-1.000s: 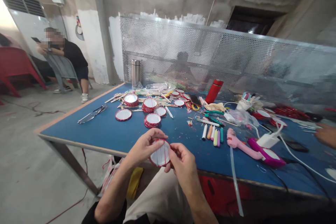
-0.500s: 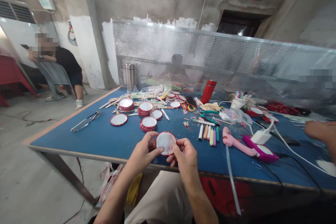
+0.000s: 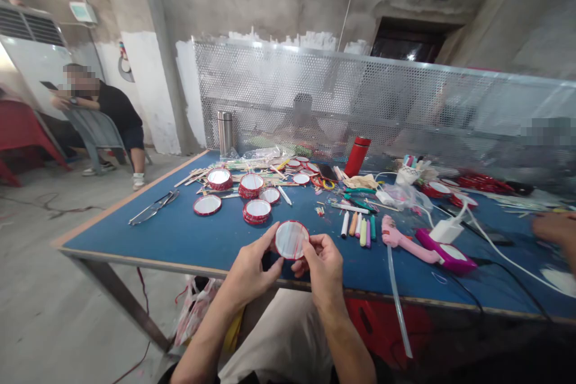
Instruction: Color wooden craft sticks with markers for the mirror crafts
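Over the table's front edge I hold a round disc (image 3: pixel 291 240) with a pale, shiny face and a red rim. My right hand (image 3: pixel 327 273) pinches its right side, the thumb on the face near the rim and the fingers behind. My left hand (image 3: pixel 254 267) curves round the left side, index finger at the upper rim and thumb by the lower edge. Beyond my hands are a stack of like red-rimmed discs (image 3: pixel 257 210), a taller stack (image 3: pixel 251 185) and a single disc (image 3: pixel 207 205) lying flat.
Scissors-like metal tongs (image 3: pixel 153 208) lie at the left. To the right are several coloured markers (image 3: pixel 362 229), a pink glue gun (image 3: pixel 409 243) with a clear glue stick, and a purple power strip (image 3: pixel 445 252). A red bottle (image 3: pixel 358 156) stands behind. Another person's hand (image 3: pixel 553 228) shows far right.
The disc has risen slightly and shifted right with my hands. My left thumb has come off its face to the lower edge; my right hand keeps its pinch.
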{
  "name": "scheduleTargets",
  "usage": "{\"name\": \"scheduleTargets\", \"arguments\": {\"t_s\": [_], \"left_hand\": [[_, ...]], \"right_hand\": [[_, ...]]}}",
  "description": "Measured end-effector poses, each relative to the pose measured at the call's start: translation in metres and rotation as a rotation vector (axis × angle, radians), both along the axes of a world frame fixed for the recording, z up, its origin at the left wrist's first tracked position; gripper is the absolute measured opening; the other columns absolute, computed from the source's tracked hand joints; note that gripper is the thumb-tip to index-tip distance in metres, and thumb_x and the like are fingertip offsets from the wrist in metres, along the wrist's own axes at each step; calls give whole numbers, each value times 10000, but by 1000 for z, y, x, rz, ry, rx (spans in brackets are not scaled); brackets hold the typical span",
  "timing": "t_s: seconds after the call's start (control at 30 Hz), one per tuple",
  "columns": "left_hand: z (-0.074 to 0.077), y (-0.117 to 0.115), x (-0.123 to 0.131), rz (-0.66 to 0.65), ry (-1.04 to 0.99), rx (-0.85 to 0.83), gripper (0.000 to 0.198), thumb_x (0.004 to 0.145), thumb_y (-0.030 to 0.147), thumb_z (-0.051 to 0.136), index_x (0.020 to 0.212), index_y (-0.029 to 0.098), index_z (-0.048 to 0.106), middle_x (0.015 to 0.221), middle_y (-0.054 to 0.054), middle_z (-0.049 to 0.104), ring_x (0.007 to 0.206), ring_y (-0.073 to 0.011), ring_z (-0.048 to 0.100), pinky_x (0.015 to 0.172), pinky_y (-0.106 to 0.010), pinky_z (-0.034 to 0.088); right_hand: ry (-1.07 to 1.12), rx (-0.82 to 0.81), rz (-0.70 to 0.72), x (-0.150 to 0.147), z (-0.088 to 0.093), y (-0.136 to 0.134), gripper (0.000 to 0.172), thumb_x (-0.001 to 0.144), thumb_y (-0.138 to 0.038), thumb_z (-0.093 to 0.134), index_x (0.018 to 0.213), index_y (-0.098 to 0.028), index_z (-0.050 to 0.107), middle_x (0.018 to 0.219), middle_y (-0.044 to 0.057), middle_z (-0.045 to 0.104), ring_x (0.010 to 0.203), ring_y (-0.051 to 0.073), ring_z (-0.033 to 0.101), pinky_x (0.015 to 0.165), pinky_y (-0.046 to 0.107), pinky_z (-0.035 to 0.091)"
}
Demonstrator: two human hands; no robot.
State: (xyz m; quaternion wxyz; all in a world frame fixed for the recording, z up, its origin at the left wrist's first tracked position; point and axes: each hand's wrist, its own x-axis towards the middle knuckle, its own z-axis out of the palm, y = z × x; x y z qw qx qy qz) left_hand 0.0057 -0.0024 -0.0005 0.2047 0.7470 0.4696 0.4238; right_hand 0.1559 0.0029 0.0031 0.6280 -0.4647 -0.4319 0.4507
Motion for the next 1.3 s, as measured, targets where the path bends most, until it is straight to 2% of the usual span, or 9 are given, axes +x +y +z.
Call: {"name": "scheduleTargets", "arguments": {"t_s": [0.23,0.5,0.73,0.87,1.17,1.3], "left_hand": [[-2,-2,2,41,38,17,661,775,226,550,1417,181,397,990,-28,728,845,-169,676,811,-252,512],[1,0,3,76,48,18,658,722,207,555,1373,153,472,875,-21,735,719,-152,666,733,-220,518],[0,-2,2,105,29,3,650,695,186,574,1342,207,519,728,33,701,595,-121,613,690,-204,516],[-1,0,0,101,36,11,644,695,189,564,1337,202,524,712,36,694,589,-114,613,659,-180,506],[-6,1,-1,67,43,13,656,721,186,540,1374,171,474,869,3,743,734,-138,683,741,-196,511],[-2,-1,2,54,-1,17,603,775,205,539,1371,146,467,847,6,726,731,-131,666,746,-199,505]], "right_hand": [[0,2,3,1,-1,0,281,752,-412,662,787,-180,507,470,-61,592,329,110,568,331,180,459],[10,10,19,2,-4,3,312,747,-441,659,798,-184,490,479,-68,590,324,111,561,321,188,455],[15,-2,35,3,-4,2,312,742,-438,667,794,-185,492,474,-71,582,324,118,566,322,195,460],[22,4,40,2,-3,2,315,733,-438,674,783,-186,493,470,-74,574,314,114,555,320,197,458],[-3,15,38,3,-3,1,297,756,-434,652,779,-186,492,474,-71,575,315,101,538,332,191,454],[-14,23,44,2,-3,0,301,749,-442,657,771,-191,491,514,-67,582,328,105,545,334,204,462]]}}
